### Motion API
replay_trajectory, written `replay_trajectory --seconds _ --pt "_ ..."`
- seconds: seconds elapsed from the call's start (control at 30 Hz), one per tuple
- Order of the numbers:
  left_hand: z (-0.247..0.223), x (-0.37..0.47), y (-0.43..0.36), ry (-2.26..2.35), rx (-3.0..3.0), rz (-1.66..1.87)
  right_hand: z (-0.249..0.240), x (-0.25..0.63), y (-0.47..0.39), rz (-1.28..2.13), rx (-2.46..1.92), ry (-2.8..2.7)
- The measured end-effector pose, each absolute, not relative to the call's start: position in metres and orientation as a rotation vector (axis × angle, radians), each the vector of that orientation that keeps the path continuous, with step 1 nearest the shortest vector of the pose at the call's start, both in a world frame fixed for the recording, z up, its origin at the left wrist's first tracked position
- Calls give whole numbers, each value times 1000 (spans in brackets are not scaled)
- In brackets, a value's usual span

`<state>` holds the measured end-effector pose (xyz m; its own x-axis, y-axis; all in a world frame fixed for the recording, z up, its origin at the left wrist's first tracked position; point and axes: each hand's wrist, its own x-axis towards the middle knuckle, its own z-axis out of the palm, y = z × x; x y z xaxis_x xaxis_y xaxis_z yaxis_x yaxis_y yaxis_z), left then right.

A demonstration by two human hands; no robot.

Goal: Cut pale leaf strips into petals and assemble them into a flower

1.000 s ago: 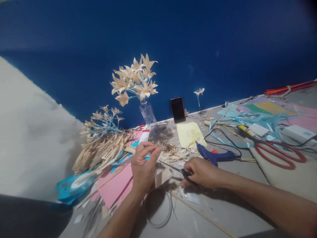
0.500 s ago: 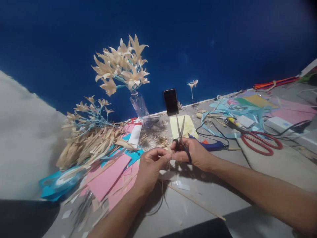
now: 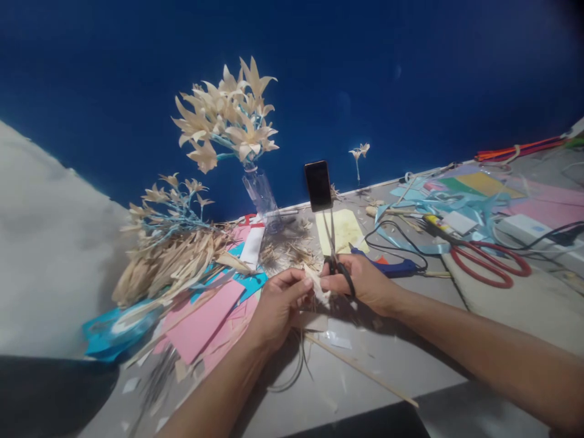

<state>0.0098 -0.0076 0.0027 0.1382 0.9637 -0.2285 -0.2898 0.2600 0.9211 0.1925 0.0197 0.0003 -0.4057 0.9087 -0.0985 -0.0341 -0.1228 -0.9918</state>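
Head view: the left hand (image 3: 283, 301) pinches a pale piece (image 3: 314, 280), which lies at its two o'clock and at the right hand's (image 3: 360, 281) nine o'clock, between both. The right hand grips black-handled scissors (image 3: 333, 266), blades toward twelve, its fingertips apparently touching the piece. Step in hand, as judged: working the piece by finger. Next move calls for a steady pinch, blades clear of the fingers.

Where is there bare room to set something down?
Mostly bare gray surface lies between the thin stick and right forearm, and between the stick and left forearm, beside a wire loop. Crowded: left, pink paper and dry husks; right, light-blue ribbon and red-handled scissors; beyond the left hand, dry scraps.
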Motion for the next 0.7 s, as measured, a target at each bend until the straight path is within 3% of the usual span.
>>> replay_trajectory --seconds 0.23,0.37,0.7 --pt "10 -1 -3 993 845 1305 3 197 16 1807 -947 -1807" --pt "7 -6 1 1019 904 1369 1 195 13 1749 -1053 -1928" --pt "4 -8 0 1077 1000 1318 -4 191 10 1832 -1167 -1819"
